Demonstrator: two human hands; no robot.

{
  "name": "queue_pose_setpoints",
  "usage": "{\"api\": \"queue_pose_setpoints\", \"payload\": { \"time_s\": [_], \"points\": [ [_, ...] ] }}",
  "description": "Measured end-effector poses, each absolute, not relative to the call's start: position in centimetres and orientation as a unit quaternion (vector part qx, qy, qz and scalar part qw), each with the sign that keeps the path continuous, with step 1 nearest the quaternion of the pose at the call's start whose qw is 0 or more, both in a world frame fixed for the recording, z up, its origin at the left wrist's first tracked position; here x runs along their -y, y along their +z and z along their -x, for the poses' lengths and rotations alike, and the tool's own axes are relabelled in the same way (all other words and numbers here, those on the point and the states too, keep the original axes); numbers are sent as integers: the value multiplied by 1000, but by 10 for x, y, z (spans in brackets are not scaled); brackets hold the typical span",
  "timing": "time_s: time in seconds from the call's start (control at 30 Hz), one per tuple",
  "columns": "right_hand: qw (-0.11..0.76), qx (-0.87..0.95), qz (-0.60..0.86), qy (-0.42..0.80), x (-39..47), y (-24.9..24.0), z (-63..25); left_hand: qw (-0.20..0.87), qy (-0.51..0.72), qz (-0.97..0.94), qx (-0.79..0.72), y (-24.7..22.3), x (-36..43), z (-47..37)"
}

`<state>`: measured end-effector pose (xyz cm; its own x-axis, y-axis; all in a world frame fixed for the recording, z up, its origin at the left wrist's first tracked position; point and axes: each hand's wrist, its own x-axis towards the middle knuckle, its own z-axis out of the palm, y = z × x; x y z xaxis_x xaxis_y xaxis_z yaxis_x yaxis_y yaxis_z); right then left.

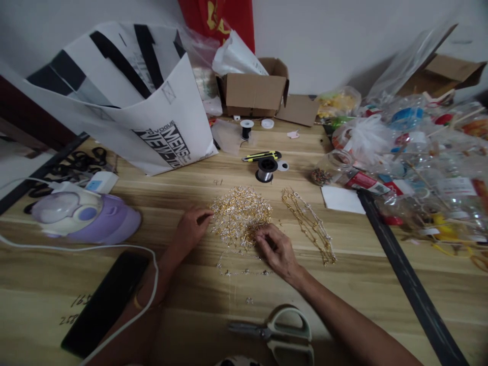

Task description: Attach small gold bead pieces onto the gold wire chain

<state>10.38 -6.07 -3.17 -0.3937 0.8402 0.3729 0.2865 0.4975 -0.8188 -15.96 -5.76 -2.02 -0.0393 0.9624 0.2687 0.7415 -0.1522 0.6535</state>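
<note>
From the head view, I look down on a wood-grained surface (pixel 206 325), where a loose pile of gold and silver chain pieces (pixel 238 211) lies in the middle, between my two grips. My left grip (pixel 192 226) is at the pile's left edge, thumb and forefinger brought nearly together; whether anything is caught between them I cannot tell. My right grip (pixel 277 250) is at the pile's near right edge, fingers curled in and tips bunched close against a darker cluster; what they have hold of, if anything, I cannot make out.

Just on the near side of the pile, a thin beaded chain (pixel 227 273) lies in a curve, its right end running up to my right grip. Several longer gold and silver chains (pixel 310 225) lie side by side to the right of the pile, slanting toward the near right. Nearest me, scissors (pixel 265 332) with pale handles point left. Beyond the pile sit a black-rimmed spool of wire (pixel 265 175) and, just behind it, a yellow-and-black utility knife (pixel 262 156). A purple-and-white device (pixel 109 221) stands to the left; a heap of plastic bottles (pixel 450 188) fills the far right.
</note>
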Motion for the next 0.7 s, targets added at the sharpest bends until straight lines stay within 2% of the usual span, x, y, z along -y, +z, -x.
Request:
{"api": "queue_pose_setpoints", "payload": {
  "time_s": [0.6, 0.7],
  "points": [
    [411, 761, 371, 339, 62, -30, -103, 179, 257, -755, -576, -8, 62, 156],
    [408, 762, 370, 340, 61, -31, -103, 192, 273, -742, -581, -7, 63, 157]
  ]
}}
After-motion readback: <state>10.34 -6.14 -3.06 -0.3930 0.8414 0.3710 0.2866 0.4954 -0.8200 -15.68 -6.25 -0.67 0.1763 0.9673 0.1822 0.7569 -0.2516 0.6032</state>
